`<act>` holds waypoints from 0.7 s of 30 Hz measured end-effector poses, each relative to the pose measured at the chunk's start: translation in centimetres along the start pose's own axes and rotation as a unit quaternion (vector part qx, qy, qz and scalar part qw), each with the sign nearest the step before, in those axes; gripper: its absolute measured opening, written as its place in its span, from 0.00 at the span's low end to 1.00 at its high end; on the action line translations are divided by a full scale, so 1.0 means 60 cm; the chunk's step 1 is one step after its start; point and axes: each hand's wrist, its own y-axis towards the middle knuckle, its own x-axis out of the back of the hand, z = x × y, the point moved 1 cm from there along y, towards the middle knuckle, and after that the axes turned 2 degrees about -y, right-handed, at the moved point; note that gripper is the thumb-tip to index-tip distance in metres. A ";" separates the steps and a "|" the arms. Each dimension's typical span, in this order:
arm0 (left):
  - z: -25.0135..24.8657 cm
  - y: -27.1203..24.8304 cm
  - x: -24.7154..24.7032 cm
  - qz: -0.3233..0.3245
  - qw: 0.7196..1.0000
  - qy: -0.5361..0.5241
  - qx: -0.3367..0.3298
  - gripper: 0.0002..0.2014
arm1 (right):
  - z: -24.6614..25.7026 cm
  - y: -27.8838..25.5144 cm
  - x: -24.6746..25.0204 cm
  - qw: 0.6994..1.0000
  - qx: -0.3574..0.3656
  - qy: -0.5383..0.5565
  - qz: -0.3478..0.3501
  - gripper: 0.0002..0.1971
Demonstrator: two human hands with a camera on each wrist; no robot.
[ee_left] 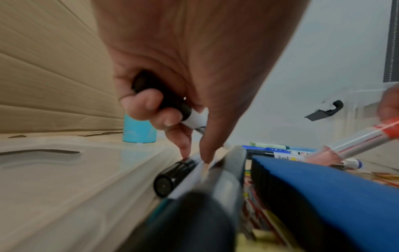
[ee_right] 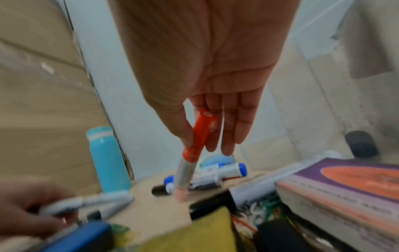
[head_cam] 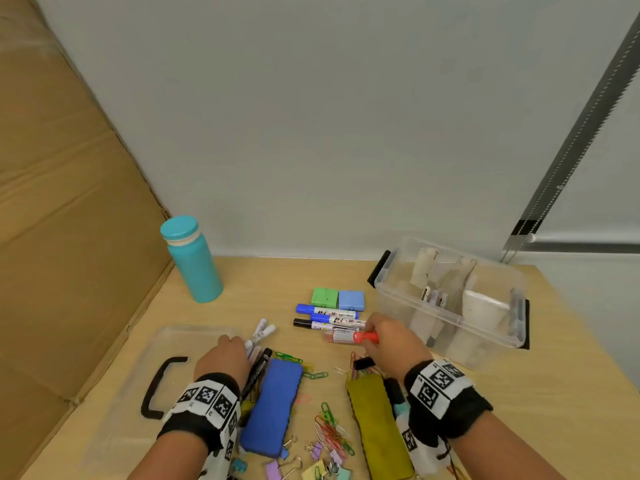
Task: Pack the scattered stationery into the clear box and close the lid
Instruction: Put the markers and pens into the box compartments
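My left hand [head_cam: 231,344] is low on the table beside the clear lid [head_cam: 131,368]. It grips a black-capped white pen [ee_left: 172,104] in its curled fingers, while thumb and forefinger touch another black-capped pen [ee_left: 172,177] lying on the table. Thumb and fingers of my right hand [ee_right: 207,145] pinch a red-capped marker [ee_right: 199,134], tilted with its far end down, just left of the open clear box [head_cam: 450,337]. Pens and pale items lie inside the box. Blue and black markers [head_cam: 329,317] lie on the table behind the red one.
A blue eraser [head_cam: 273,407] and a yellow-green pad [head_cam: 377,427] lie between my wrists, among paper clips [head_cam: 329,427] and binder clips [head_cam: 322,469]. Green [head_cam: 325,296] and blue [head_cam: 351,300] small cases sit behind the markers. A teal bottle [head_cam: 192,261] stands back left by cardboard [head_cam: 62,237].
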 end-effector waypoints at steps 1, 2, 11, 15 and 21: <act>0.000 0.002 0.001 0.003 1.000 0.008 0.001 0.19 | 0.001 -0.010 0.012 0.999 0.009 0.037 -0.014 0.04; 0.000 0.004 0.003 0.006 1.000 0.017 0.001 0.18 | 0.002 -0.020 0.024 0.997 0.021 0.074 -0.029 0.04; -0.011 -0.002 0.012 0.018 0.999 0.044 0.025 0.17 | -0.012 -0.079 0.139 0.904 0.087 0.249 -0.337 0.07; -0.012 -0.007 0.010 0.016 0.998 0.057 0.032 0.15 | -0.053 -0.074 0.162 0.899 0.044 0.132 -0.416 0.08; -0.010 -0.007 0.013 0.008 0.999 0.049 0.022 0.16 | -0.094 -0.034 0.161 0.947 -0.067 -0.078 -0.303 0.09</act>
